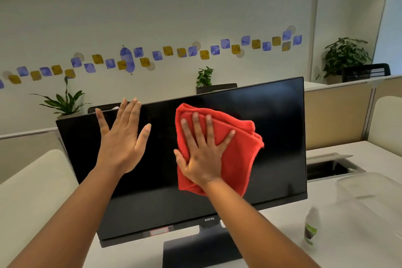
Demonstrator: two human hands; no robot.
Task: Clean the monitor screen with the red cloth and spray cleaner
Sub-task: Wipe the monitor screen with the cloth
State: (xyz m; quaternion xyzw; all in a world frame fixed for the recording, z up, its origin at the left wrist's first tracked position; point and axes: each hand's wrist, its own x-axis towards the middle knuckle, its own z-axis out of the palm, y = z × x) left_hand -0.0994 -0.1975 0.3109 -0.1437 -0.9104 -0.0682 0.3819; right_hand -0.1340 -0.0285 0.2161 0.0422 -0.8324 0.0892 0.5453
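The monitor, marked BenQ on its lower bezel, stands on the desk. The right hand presses the red cloth flat-fingered at screen centre; the left hand is spread open near the top edge. The spray bottle stands right of the base, its label unreadable.

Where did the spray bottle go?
The spray bottle stands on the desk at lower right, right of the monitor stand.

A red cloth lies against the black monitor screen, a small spray bottle with a green-and-dark label stands near right on the white desk, and blue and mustard squares band the far white wall.
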